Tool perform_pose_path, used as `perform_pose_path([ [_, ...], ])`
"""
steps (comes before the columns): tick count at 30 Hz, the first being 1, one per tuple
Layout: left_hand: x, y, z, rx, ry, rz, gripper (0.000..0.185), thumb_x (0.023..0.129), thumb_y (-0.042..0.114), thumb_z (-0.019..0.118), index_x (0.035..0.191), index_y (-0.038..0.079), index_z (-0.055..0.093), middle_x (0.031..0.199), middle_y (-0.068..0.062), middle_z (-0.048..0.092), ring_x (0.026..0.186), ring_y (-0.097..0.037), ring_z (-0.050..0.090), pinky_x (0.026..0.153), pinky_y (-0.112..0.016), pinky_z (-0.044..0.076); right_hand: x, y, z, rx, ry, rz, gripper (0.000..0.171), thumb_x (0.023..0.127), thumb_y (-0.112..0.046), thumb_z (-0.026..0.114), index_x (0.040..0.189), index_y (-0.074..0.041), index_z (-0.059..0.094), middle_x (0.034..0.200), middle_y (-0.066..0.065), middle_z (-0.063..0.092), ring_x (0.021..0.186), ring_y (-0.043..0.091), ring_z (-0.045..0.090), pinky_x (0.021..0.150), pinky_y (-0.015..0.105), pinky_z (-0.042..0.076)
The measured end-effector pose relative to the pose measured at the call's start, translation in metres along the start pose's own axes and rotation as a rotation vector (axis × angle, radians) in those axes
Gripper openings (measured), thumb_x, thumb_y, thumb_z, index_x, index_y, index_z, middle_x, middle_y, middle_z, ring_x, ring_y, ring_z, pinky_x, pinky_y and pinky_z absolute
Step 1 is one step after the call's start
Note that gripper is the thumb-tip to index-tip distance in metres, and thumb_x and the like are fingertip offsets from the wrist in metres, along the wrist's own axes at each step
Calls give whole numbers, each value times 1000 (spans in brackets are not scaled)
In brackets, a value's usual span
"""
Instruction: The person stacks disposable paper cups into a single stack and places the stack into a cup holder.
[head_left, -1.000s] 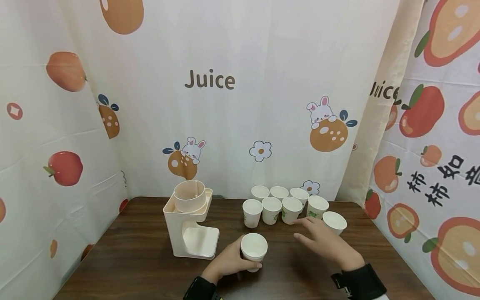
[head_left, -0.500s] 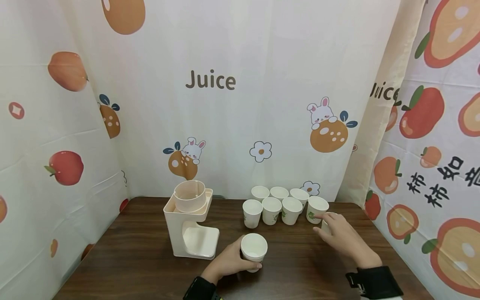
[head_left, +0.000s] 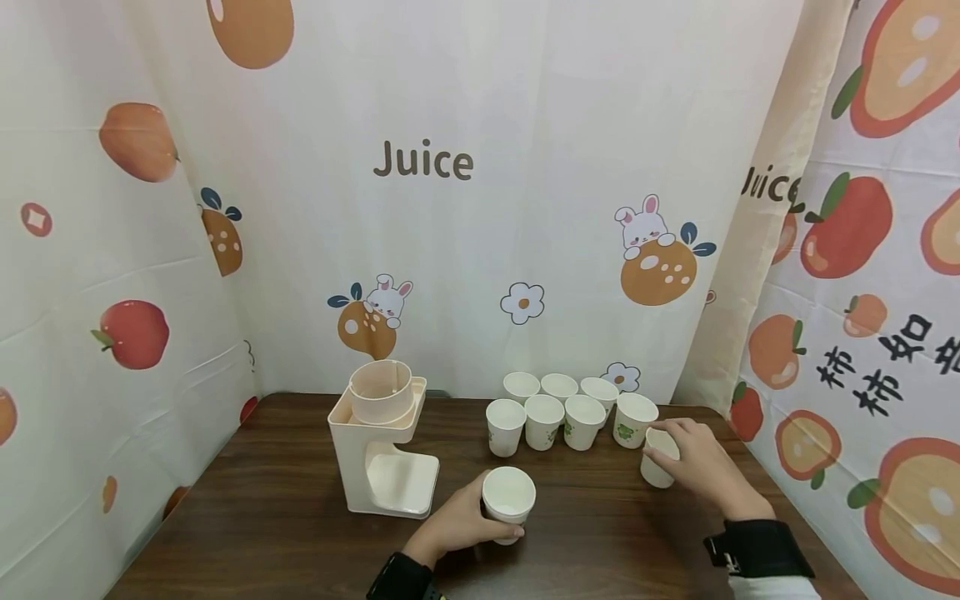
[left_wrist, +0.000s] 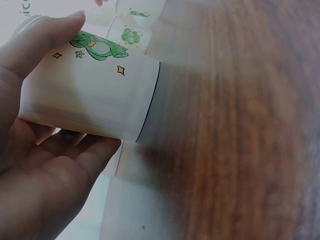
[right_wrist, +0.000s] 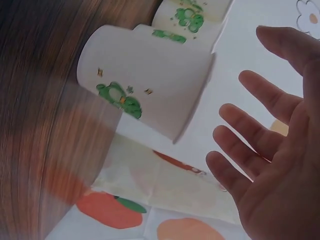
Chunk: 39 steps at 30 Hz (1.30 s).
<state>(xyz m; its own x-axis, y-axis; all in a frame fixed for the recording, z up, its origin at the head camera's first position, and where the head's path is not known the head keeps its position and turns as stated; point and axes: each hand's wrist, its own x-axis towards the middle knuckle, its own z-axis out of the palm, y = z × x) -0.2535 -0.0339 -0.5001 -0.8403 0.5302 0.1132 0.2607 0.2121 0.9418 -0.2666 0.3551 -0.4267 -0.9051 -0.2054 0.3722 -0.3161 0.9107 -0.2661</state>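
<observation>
My left hand [head_left: 463, 517] grips a white paper cup [head_left: 508, 492] near the front middle of the table. In the left wrist view, thumb and fingers wrap the side of this cup [left_wrist: 95, 82], which bears a green cartoon animal and small yellow stars. My right hand [head_left: 697, 462] is at another white paper cup [head_left: 657, 468], the rightmost one, with fingers and thumb around its rim in the head view. Seen from the right wrist, the fingers [right_wrist: 250, 122] are spread and apart from the printed cup [right_wrist: 150, 75].
Several white paper cups [head_left: 543, 421] stand in two close rows at the back right of the brown table [head_left: 285, 533]. A cream juicer-like machine [head_left: 378, 442] with a round top stands to the left. A fruit-printed curtain [head_left: 450, 225] hangs behind the table.
My right hand has moved right from the front of the cup rows to the rightmost cup, which now stands slightly nearer. The left hand stays put with its cup.
</observation>
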Motion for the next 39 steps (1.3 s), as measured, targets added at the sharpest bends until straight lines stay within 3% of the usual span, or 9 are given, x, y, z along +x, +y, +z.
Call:
perform_pose_path([
  [7, 0, -2, 0, 5, 0, 4, 80, 79, 24, 87, 146, 17, 45, 126, 7, 60, 114, -15, 58, 97, -44, 43, 5, 9, 1, 6, -80, 37, 58, 91, -41, 74, 126, 3, 64, 126, 33, 55, 116, 58, 46, 88, 68, 42],
  [23, 0, 1, 0, 7, -4, -6, 79, 78, 26, 87, 145, 18, 45, 126, 8, 60, 115, -15, 58, 98, -44, 42, 13, 25, 11, 15, -119, 52, 54, 88, -37, 76, 125, 1, 65, 125, 37, 54, 113, 62, 46, 86, 70, 42],
  [39, 0, 2, 0, -3, 0, -9, 79, 78, 25, 88, 145, 18, 46, 125, 8, 61, 115, -14, 58, 99, -44, 41, 17, 29, 11, 42, -173, 60, 51, 88, -31, 77, 125, 0, 63, 116, 35, 57, 107, 55, 52, 81, 66, 46],
])
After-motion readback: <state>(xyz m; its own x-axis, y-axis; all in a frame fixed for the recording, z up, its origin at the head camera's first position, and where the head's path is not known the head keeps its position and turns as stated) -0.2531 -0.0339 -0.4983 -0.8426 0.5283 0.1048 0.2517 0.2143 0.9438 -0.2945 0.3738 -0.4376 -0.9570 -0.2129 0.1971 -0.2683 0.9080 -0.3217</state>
